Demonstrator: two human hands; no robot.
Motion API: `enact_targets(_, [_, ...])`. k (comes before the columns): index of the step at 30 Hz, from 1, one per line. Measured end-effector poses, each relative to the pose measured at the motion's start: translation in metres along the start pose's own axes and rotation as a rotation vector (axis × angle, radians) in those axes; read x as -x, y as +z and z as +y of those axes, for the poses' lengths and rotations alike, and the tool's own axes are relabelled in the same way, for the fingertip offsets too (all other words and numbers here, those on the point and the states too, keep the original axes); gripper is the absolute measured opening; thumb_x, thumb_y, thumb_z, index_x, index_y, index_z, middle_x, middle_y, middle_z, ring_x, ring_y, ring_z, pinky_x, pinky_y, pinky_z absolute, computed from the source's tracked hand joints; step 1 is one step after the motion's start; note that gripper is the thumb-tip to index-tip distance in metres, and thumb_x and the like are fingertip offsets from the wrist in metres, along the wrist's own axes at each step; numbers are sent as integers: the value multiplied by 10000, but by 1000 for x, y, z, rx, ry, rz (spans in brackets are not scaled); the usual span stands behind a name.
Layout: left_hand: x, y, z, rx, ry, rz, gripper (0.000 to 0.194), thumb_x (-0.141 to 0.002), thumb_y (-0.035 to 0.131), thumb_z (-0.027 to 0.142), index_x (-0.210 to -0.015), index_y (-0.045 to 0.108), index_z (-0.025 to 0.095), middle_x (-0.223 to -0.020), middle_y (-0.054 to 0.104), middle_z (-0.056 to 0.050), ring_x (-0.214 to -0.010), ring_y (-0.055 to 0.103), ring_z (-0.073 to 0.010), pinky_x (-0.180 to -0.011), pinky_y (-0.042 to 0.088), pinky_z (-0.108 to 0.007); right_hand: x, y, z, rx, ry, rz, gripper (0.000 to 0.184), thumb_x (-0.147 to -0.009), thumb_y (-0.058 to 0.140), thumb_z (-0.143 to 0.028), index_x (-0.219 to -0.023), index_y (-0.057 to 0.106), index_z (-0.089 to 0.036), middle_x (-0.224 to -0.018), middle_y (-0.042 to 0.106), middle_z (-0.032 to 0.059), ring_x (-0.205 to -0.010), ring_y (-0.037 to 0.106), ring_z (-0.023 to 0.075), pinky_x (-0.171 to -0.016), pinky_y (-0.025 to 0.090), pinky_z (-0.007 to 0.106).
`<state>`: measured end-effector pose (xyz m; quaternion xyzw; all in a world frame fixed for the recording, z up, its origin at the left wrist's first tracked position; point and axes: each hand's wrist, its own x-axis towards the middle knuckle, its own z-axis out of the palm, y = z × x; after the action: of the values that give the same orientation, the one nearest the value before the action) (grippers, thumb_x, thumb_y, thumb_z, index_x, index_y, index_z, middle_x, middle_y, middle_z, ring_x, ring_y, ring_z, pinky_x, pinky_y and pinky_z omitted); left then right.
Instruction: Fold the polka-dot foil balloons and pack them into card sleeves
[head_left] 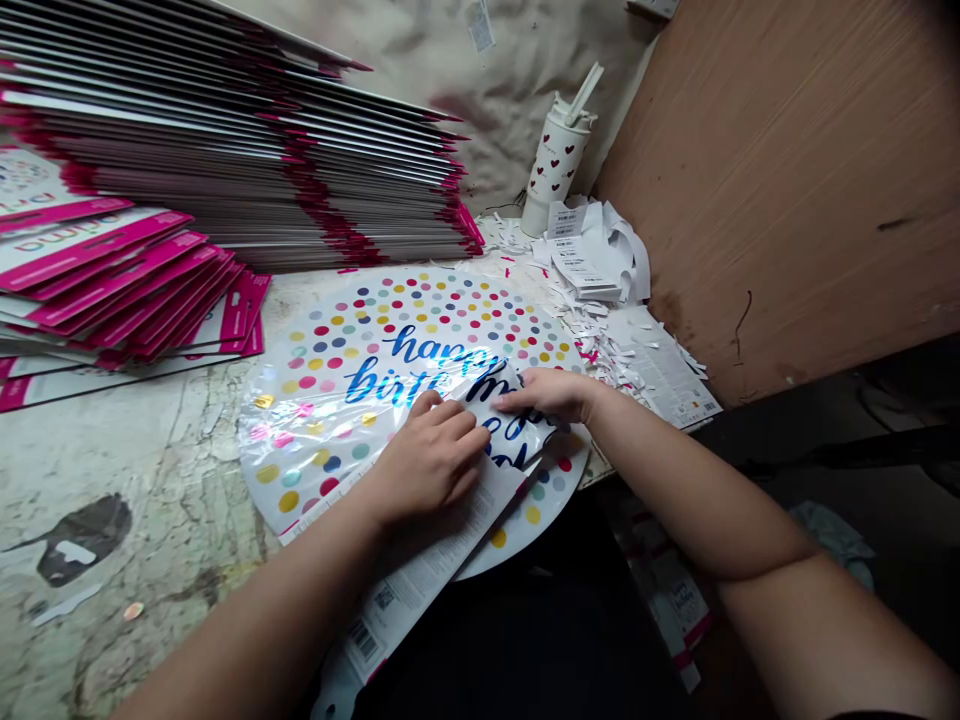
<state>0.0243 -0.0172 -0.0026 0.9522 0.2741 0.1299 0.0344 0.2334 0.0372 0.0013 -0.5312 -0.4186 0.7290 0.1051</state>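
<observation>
A round, flat foil balloon [360, 345] with coloured dots and blue "happy birth…" lettering lies on the worktable. On top of it is a folded shiny sheet with blue script, a folded foil balloon [514, 440], partly inside a printed packet [420, 575] with a barcode. My left hand [435, 455] presses on the packet near its mouth, fingers curled over the edge and the foil. From the right, my right hand [551, 395] grips the folded foil balloon, thumb on top and the other fingers partly hidden beneath.
Tall stacks of pink-edged packets [247, 180] stand at the back left, with a fanned pile [142, 290] before them. A white heart-patterned bottle [556, 165], barcode label strips [585, 265] and paper scraps lie at the back right. A wooden board [780, 180] rises on the right.
</observation>
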Motion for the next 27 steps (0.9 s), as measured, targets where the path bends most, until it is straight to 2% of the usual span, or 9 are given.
enact_targets(4, [1, -1, -1, 15, -35, 12, 143, -794, 392, 230, -805, 525, 180, -782, 567, -59, -787, 472, -213, -805, 306, -419, 0, 11, -2, -59, -131, 100, 175, -638, 742, -226, -703, 610, -131, -577, 647, 7, -474, 583, 107, -464, 489, 210])
enact_targets(8, [2, -1, -3, 16, -31, 39, 151, -796, 382, 227, -814, 523, 177, -781, 571, -60, -772, 466, -211, -790, 307, -416, 2, 21, 1, -5, -256, 63, 187, -620, 735, -157, -684, 560, -142, -497, 569, -58, -404, 506, 59, -402, 409, 157])
enact_targets(12, [2, -1, -4, 17, -41, 38, 148, -783, 386, 234, -809, 520, 176, -786, 569, -63, -773, 467, -214, -785, 311, -420, 1, 32, 1, 74, -285, 207, 176, -621, 693, -85, -714, 557, -146, -472, 561, -63, -395, 506, 69, -411, 417, 174])
enact_targets(17, [4, -2, -8, 24, -41, 56, 193, -764, 378, 216, -868, 535, 172, -758, 557, -63, -770, 475, -223, -772, 326, -420, 7, 40, 4, 362, -306, 33, 123, -677, 578, -69, -582, 580, -147, -414, 486, -72, -366, 440, 56, -413, 394, 185])
enact_targets(19, [5, -6, -10, -5, -67, 87, 180, -765, 381, 219, -851, 533, 174, -760, 554, -66, -770, 478, -228, -759, 336, -422, 17, 37, 8, 303, -429, 184, 57, -693, 601, -112, -711, 637, -152, -543, 583, -37, -476, 528, 78, -498, 454, 202])
enact_targets(21, [5, -14, -9, -51, -130, 168, 150, -773, 392, 228, -829, 523, 182, -772, 558, -69, -785, 486, -234, -763, 348, -427, 27, 36, 15, 122, -577, 362, 301, -679, 677, -195, -975, 623, -177, -749, 658, 6, -662, 609, 119, -619, 505, 236])
enact_targets(22, [4, -19, -7, -73, -163, 224, 133, -776, 402, 227, -830, 518, 188, -775, 558, -67, -800, 493, -238, -774, 355, -430, 32, 38, 18, 24, -622, 370, 457, -646, 724, -233, -1077, 580, -189, -834, 668, 23, -746, 625, 143, -669, 518, 261])
enact_targets(24, [2, -31, 0, -111, -207, 352, 138, -776, 443, 218, -895, 512, 204, -836, 565, -69, -885, 507, -255, -823, 365, -446, 38, 47, 24, -143, -652, 224, 632, -581, 783, -275, -1154, 526, -200, -959, 666, 46, -886, 627, 190, -763, 527, 320])
enact_targets(27, [2, -48, 13, -146, -361, 627, 430, -748, 578, 259, -1154, 437, 248, -1219, 478, -113, -1182, 393, -315, -961, 311, -511, 40, 65, 26, -291, -751, 88, 521, -624, 759, -296, -1092, 557, -191, -1065, 646, 65, -1014, 594, 220, -900, 480, 372])
